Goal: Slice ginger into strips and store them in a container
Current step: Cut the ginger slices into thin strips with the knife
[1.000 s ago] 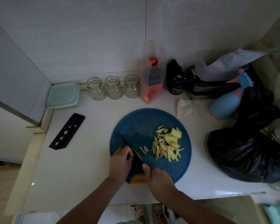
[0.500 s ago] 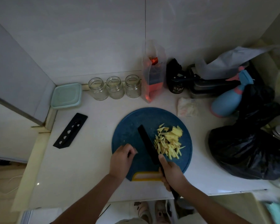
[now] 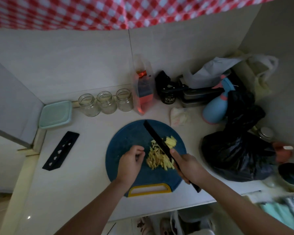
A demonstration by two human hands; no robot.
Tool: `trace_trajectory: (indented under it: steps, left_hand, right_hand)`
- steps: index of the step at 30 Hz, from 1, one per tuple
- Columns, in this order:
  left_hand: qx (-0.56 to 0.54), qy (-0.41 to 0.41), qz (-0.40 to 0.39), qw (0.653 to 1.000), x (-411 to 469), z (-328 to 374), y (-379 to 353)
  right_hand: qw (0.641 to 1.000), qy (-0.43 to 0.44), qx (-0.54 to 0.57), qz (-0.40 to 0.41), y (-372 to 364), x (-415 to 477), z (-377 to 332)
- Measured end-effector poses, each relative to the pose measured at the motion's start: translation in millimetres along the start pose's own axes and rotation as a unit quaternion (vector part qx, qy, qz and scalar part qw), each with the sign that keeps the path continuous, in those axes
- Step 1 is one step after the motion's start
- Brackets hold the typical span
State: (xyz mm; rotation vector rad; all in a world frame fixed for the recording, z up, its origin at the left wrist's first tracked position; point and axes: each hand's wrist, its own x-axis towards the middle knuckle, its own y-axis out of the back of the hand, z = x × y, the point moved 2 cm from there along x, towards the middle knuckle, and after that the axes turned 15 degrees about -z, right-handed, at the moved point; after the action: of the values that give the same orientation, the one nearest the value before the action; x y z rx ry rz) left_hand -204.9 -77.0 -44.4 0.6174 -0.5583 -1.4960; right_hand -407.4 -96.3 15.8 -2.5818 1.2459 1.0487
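A pile of yellow ginger strips (image 3: 157,157) lies on the round blue cutting board (image 3: 126,141), which has a yellow handle at the front. My right hand (image 3: 189,167) grips the handle of a black knife (image 3: 157,137); its blade slants over the pile, with a few wider ginger slices (image 3: 171,141) to its right. My left hand (image 3: 131,162) rests on the board just left of the strips, fingers curled; nothing shows in it. A pale green lidded container (image 3: 55,114) stands at the counter's back left.
Three empty glass jars (image 3: 105,103) line the back wall beside an orange-filled bottle (image 3: 143,92). A black knife sheath (image 3: 61,150) lies left of the board. A black plastic bag (image 3: 236,150), a blue spray bottle (image 3: 217,106) and a crumpled tissue (image 3: 180,116) crowd the right.
The knife has swung from the left of the ginger pile to across its right side. The strips now lie closer together, nearer my left hand. The camera has tilted up.
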Motion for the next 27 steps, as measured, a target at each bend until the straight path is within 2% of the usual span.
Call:
trace_trajectory:
  steps: [2,4,6,8,11,13,17,23,27]
  left_hand:
    - [0.018,-0.019,0.043,0.999,2,5,19]
    - [0.068,-0.059,0.044,0.995,3,12,33]
    - [0.136,-0.132,-0.026,0.981,2,26,38]
    - [0.221,-0.197,-0.126,0.947,-1,39,32]
    - [0.301,-0.202,-0.244,0.9,-3,49,13]
    - [0.314,-0.171,-0.277,0.892,0,51,2]
    - [0.32,-0.13,-0.276,0.897,5,42,-5]
    - [0.292,-0.053,-0.242,0.924,9,5,4]
    - [0.27,-0.022,-0.247,0.93,11,-7,6]
  right_hand:
    - [0.991,0.001,-0.133,0.019,11,-2,-2]
    - [0.954,0.001,-0.3,0.022,20,-4,-9]
    - [0.891,0.024,-0.452,0.032,26,-6,-17]
    - [0.824,0.039,-0.565,0.019,29,-9,-25]
    - [0.769,0.052,-0.637,0.004,30,-9,-30]
    - [0.754,0.065,-0.653,-0.003,28,-9,-31]
    - [0.732,0.084,-0.677,-0.006,28,-12,-30]
    - [0.737,0.086,-0.67,0.033,43,-22,-26]
    - [0.743,0.083,-0.662,0.056,54,-29,-21]
